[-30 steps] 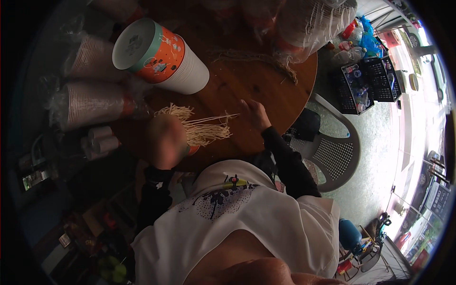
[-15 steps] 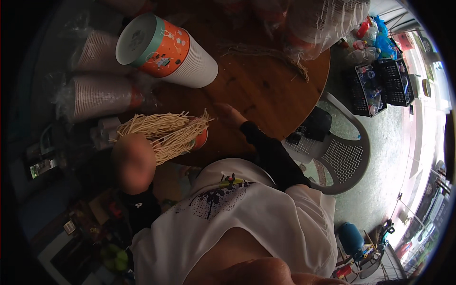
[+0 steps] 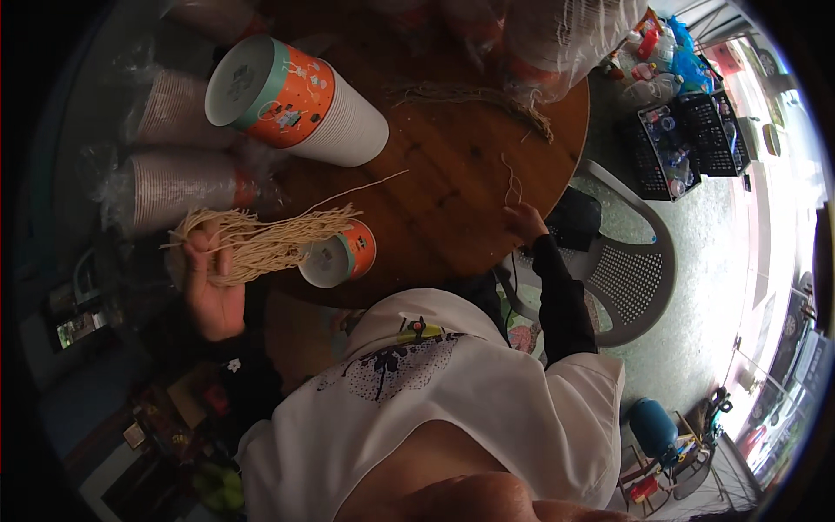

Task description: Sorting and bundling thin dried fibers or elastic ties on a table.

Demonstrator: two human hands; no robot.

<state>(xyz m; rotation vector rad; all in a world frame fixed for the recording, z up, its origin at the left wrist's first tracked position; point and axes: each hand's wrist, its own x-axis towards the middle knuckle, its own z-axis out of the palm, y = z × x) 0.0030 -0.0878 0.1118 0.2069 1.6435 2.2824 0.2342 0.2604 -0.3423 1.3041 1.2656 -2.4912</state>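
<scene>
My left hand (image 3: 214,291) is closed round one end of a thick bundle of beige cords (image 3: 274,239) at the table's left edge. One loose strand sticks out of the bundle toward the table's middle. Beneath the bundle's free ends lies an orange paper cup (image 3: 364,248) on its side, its pale round end partly covered. At the right edge of the table my right hand (image 3: 525,224) pinches a thin, bent strand of cord (image 3: 513,181). A tall stack of paper cups (image 3: 355,122) lies tilted beyond, its outermost cup orange and green.
Plastic-wrapped cup stacks (image 3: 174,187) lie along the left, with another wrapped stack (image 3: 561,43) at the far right. More cords (image 3: 470,94) rest on the wooden table (image 3: 452,209). A grey plastic chair (image 3: 639,278) and black crates of bottles (image 3: 665,161) stand to the right.
My right hand has moved right, from the table's middle to its edge, with a strand now in it. My left hand has shifted left with the bundle, uncovering more of the orange cup.
</scene>
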